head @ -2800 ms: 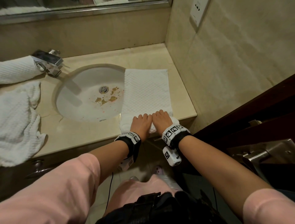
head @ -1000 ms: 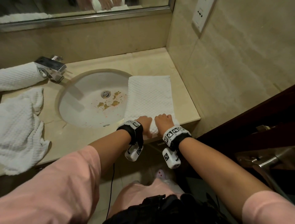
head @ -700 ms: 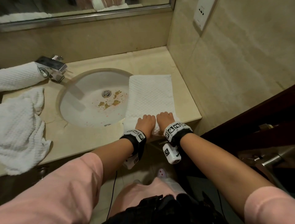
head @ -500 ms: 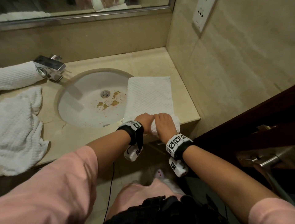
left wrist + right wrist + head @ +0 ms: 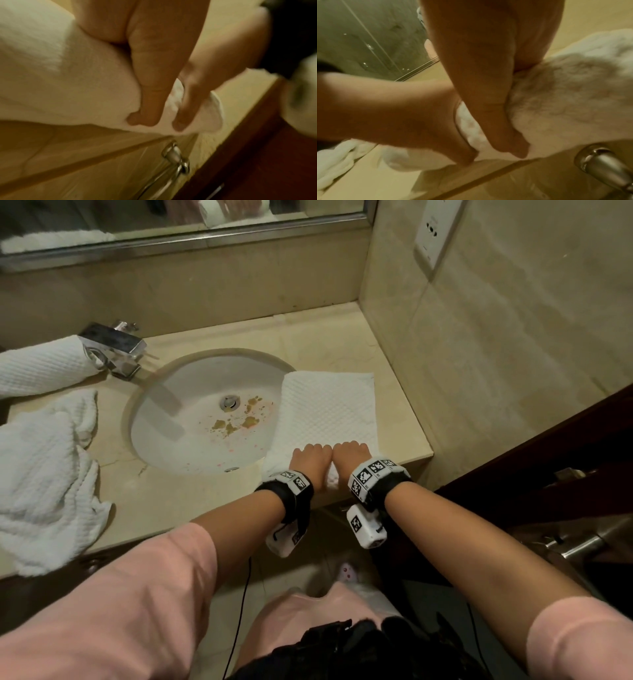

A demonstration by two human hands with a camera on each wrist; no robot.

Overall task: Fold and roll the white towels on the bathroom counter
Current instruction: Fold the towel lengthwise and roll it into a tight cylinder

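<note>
While both hands [image 5: 328,462] curl over the folded towel's [image 5: 327,409] rolled near end:
sink [image 5: 191,419] beside it, crumpled towel [image 5: 41,474] and rolled towel [image 5: 37,366] far left on the bench [image 5: 164,501].

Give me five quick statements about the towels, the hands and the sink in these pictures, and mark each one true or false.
1. Both hands, the left hand and the right hand, rest side by side on the near end of the folded towel. True.
2. The folded towel lies left of the sink. False: it lies on the right, its left edge overhanging the basin.
3. A rolled towel lies beside the faucet. True.
4. The basin is spotless. False: brownish stains sit near the drain.
5. The crumpled towel lies inside the basin. False: it lies on the counter, left of the sink.
</note>
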